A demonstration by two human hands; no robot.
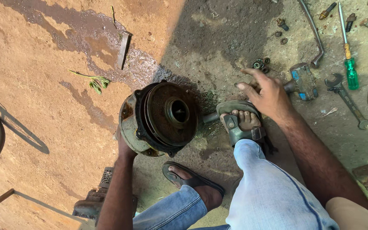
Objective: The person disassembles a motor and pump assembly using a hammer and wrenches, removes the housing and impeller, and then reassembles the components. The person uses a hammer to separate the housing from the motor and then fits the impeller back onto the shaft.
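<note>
My left hand point(122, 147) grips the rusty pump housing point(160, 118), propped on the ground by my sandals. My right hand point(265, 91), fingers spread and empty, reaches toward the hammer point(302, 81); next needs a firm grasp.

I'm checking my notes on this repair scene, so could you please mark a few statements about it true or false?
1. The left hand rests on the side of the rusty round pump housing. True.
2. The right hand grips the green-handled screwdriver. False: the screwdriver lies on the ground, apart from the hand, which reaches with open fingers toward the hammer.
3. A spanner lies on the ground right of the hammer. True.
4. The person is barefoot. False: both feet wear sandals.
5. The ground left of the housing is dry throughout. False: a dark wet patch runs across it.
</note>
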